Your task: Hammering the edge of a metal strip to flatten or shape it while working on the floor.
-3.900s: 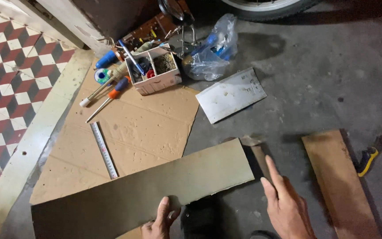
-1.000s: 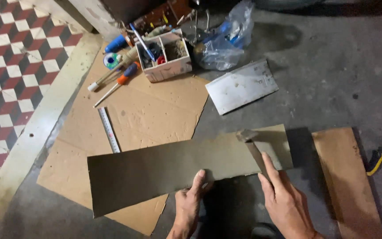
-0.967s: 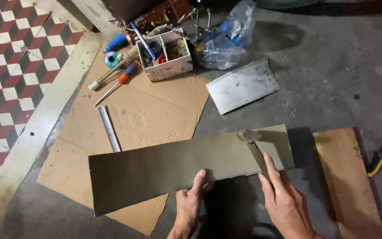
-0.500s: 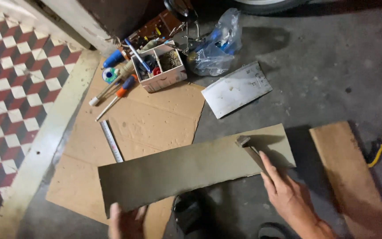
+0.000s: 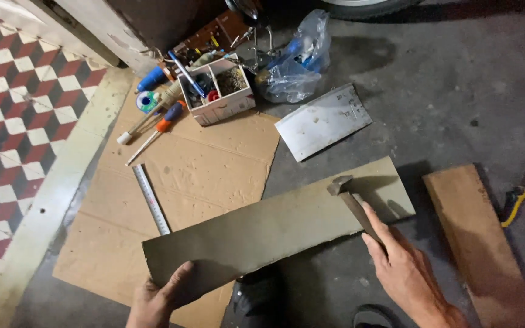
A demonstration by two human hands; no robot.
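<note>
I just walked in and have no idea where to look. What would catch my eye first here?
Probably the long grey-green metal sheet stretching across the middle, gripped at its near left corner by the left hand. The right hand holds a hammer whose head rests on the sheet's right part. Beyond lie brown cardboard and a white box of small tools.

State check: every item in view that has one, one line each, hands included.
left hand: gripping the near-left corner of the metal strip
metal strip: long, lying slanted, its left end over the cardboard sheet
right hand: closed on the hammer
hammer: head resting on the strip
small metal plate: flat on the floor
parts box: open, full
steel ruler: flat on the cardboard
</note>
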